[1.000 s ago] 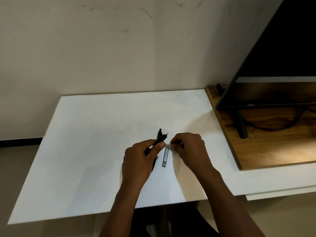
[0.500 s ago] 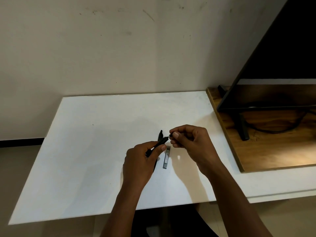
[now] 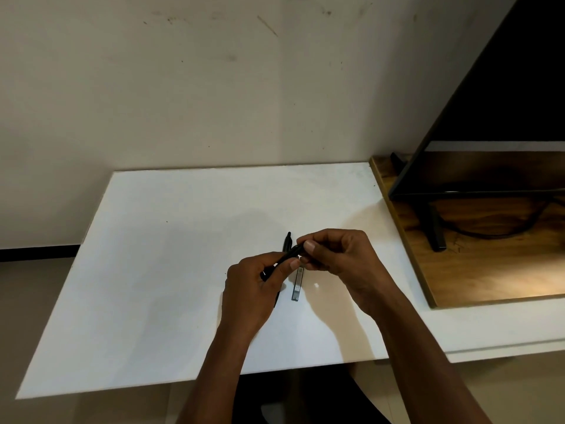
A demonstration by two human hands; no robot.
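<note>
Right hand point(image 3: 339, 258) has closed in, fingers point(image 3: 308, 246) pinching the black pen point(image 3: 289, 254) that left hand point(image 3: 253, 289) grips.

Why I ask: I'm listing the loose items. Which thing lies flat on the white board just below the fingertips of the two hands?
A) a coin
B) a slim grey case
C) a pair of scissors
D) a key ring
B: a slim grey case lies flat on the white board, just below where the left hand and right hand hold a black pen.

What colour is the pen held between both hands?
Black. The pen is plain black with no pattern, as seen in the head view.
</note>
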